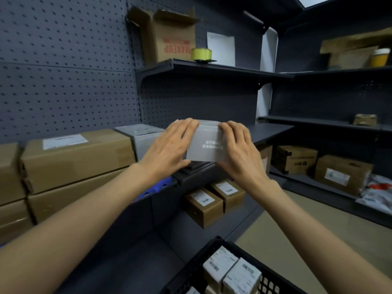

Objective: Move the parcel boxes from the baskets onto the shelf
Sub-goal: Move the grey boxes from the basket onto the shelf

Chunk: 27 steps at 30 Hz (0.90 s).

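A grey parcel box (206,143) with upside-down white print sits at the front of the dark middle shelf (269,130). My left hand (169,149) grips its left side and my right hand (239,151) grips its right side, fingers curled over the top edge. Another grey box (140,134) stands just left of it on the same shelf. Below, at the bottom of the view, a black plastic basket (191,270) holds several small white-labelled parcels (233,270).
Long brown cartons (76,158) are stacked on the left of the shelf. Two small brown boxes (214,200) sit on the shelf below. An open cardboard box (169,37) and a yellow tape roll (201,54) stand on the top shelf. More boxes (341,172) fill the right-hand shelving.
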Tool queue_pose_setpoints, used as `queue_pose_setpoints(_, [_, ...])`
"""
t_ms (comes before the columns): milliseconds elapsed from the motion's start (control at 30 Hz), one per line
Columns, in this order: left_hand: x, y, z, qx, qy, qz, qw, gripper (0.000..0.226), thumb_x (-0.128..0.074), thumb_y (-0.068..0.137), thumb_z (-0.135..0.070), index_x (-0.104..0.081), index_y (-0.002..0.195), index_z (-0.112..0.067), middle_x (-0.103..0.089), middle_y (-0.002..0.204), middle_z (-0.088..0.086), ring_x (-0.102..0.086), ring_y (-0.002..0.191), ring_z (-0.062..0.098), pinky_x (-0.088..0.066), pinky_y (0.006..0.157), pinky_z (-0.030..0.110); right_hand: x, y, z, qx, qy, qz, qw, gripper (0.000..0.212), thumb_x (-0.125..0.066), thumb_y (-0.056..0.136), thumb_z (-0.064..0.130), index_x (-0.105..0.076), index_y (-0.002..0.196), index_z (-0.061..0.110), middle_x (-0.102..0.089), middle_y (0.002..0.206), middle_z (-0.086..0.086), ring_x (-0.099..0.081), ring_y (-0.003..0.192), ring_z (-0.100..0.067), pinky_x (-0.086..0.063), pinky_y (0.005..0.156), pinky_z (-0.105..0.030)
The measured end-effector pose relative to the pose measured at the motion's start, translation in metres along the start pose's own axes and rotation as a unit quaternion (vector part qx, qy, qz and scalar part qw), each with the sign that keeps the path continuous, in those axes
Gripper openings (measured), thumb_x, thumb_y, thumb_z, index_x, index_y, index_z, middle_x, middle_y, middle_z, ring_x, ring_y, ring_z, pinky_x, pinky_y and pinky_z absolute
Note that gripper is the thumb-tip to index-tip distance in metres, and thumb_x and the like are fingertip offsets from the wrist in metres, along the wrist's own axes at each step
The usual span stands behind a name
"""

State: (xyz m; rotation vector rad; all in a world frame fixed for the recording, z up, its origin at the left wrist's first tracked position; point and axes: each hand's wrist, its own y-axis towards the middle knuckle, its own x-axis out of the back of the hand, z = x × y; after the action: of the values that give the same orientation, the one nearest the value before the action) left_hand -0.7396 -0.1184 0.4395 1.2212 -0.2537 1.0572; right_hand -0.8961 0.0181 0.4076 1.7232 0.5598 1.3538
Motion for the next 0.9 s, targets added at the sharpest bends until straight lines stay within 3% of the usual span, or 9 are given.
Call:
queue_pose_setpoints(200, [0.009, 0.004, 0.041, 0.041, 0.047, -0.016, 0.998, 0.098, -0.084, 0.067, -0.029, -0.031, 0.144, 0.000, -0.041, 0.141, 0.018, -0.039, 0.130, 0.032, -0.022, 0.116, 0.038, -0.025, 0.049, 0.024, 0.025, 0.015, -0.015, 0.999, 0.098, -0.088, 0.061, 0.028, -0.037, 0.141, 0.006, -0.039, 0.142, -0.014, -0.034, 0.132, -0.029, -0.047, 0.098, -0.036])
queue_pose_setpoints(500, [-0.001, 0.021, 0.065, 0.055, 0.019, -0.033, 0.998, 0.098, -0.083, 0.069, -0.025, -0.026, 0.146, -0.005, -0.035, 0.147, 0.014, -0.036, 0.135, 0.029, -0.029, 0.113, 0.036, -0.038, 0.082, 0.025, 0.037, -0.013, -0.056, 0.998, 0.097, -0.088, 0.061, 0.025, -0.037, 0.141, 0.003, -0.039, 0.140, -0.016, -0.035, 0.131, -0.032, -0.044, 0.102, -0.036])
queue_pose_setpoints(900, [-0.003, 0.022, 0.103, 0.073, 0.062, -0.045, 0.994, 0.095, -0.083, 0.069, -0.024, -0.029, 0.145, -0.004, -0.037, 0.145, 0.015, -0.038, 0.132, 0.030, -0.030, 0.112, 0.036, -0.074, 0.120, 0.045, 0.037, 0.040, -0.069, 0.996, 0.097, -0.089, 0.060, 0.019, -0.038, 0.140, 0.005, -0.040, 0.139, -0.015, -0.036, 0.130, -0.031, -0.050, 0.094, -0.036])
